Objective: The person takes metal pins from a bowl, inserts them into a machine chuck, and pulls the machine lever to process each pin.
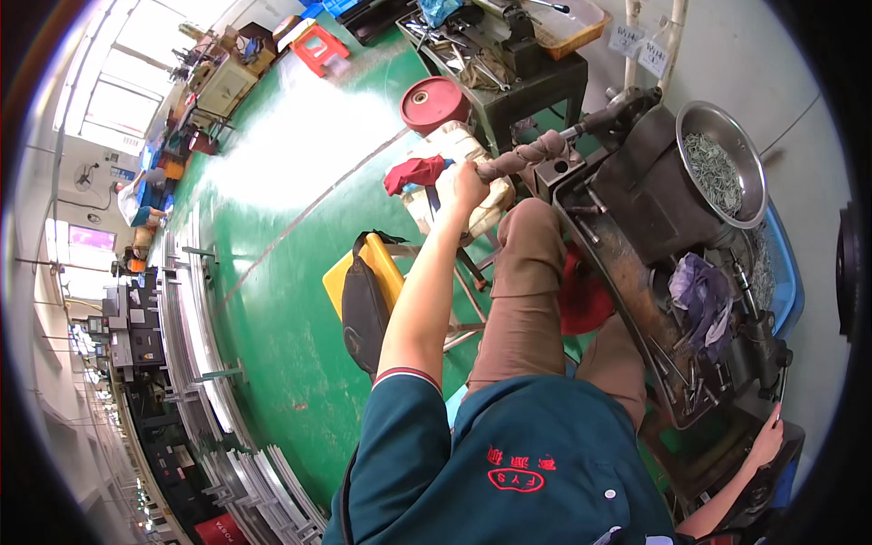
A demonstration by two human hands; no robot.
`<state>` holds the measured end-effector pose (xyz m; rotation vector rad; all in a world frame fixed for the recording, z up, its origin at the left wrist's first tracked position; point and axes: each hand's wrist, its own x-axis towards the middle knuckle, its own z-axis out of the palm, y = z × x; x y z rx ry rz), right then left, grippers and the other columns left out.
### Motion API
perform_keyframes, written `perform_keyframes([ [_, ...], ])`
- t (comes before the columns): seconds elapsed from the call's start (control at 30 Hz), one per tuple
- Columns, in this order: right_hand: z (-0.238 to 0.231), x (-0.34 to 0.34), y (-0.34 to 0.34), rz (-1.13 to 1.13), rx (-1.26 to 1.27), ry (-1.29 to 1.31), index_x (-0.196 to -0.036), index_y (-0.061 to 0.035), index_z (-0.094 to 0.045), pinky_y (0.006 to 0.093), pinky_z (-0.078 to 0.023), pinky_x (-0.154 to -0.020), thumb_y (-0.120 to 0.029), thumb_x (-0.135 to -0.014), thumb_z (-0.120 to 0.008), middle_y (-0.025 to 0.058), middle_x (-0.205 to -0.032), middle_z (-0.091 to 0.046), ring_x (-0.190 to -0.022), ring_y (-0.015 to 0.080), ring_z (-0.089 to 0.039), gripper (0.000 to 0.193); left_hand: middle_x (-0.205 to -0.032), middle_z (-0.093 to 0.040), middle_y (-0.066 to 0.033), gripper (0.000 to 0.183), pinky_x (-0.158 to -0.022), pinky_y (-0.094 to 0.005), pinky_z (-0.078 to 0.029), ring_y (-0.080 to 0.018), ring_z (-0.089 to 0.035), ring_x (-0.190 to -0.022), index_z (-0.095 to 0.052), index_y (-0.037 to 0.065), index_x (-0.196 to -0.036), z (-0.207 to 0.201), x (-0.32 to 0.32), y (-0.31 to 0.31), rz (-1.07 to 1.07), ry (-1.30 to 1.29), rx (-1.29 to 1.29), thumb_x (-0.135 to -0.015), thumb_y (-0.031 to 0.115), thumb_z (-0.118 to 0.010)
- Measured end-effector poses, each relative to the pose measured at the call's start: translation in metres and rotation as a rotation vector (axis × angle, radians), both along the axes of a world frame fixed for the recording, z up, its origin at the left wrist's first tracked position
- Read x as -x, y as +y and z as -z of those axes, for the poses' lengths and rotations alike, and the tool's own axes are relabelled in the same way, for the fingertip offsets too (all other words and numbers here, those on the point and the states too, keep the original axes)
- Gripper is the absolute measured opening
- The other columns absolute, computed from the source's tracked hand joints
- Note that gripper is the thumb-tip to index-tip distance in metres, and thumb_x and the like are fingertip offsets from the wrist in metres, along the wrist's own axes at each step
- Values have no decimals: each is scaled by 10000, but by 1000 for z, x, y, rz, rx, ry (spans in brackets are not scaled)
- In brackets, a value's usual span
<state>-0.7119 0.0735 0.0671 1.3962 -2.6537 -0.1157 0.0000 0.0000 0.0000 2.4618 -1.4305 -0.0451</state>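
Note:
My left hand [460, 188] is closed round the end of a machine handle [522, 157] wrapped in twisted brown cloth. A bare metal rod joins this handle to a dark bench machine [640, 195]. Just past my left fist is a red cloth [413, 174]; whether it is tied to the handle, I cannot tell. At the lower right, my right hand [767, 440] has its fingers at the end of a slim metal lever [783, 380] on the machine's near end. The fingers look closed on it, partly hidden. A steel bowl [761, 186] of small metal pieces [713, 174] sits on the machine.
A purple rag [702, 295] and loose tools lie on the machine's tray [627, 309]. Beside it is a blue tub [788, 272]. A yellow stool [338, 283] with a black bag [368, 313], a red drum [436, 104] and a tool bench [509, 95] stand around. Metal bars [195, 336] lie left.

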Motion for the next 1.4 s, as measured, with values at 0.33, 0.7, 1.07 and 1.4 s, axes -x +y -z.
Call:
perform_keyframes([
  [0.33,-3,-19,2,-2,66,22,-770,-28,-559,473,-387,-631,-568,-797,-288,197,-759,-561,-748,374,-523,606,-696,-594,-151,273,-630,-361,-470,-285,-588,-685,-617,67,-742,-4,-2,1,4,-21,-41,-591,293,-639],
  [0.7,-13,-27,0,54,24,18,-840,-32,-588,454,-405,-686,-562,-788,-322,216,-824,-565,-798,374,-530,595,-717,-593,-151,212,-634,-394,-458,-306,-580,-698,-618,103,-801,4,-5,-3,34,-100,-93,-629,222,-582],
  [1.07,-11,-21,-2,-65,162,-85,-714,-30,-511,439,-402,-632,-458,-777,-452,183,-730,-551,-739,346,-529,437,-697,-580,-173,246,-580,-414,-439,-338,-564,-663,-596,46,-787,-1,-4,2,85,-55,-10,-609,215,-600],
  [1.4,4,-131,-149,-645,542,-260,-659,-122,-622,400,-432,-672,-229,-595,-586,71,-680,-586,-788,269,-536,130,-674,-581,-202,258,-592,-411,-429,-354,-571,-648,-605,-6,-777,2,-6,0,126,-7,-23,-626,203,-590],
])
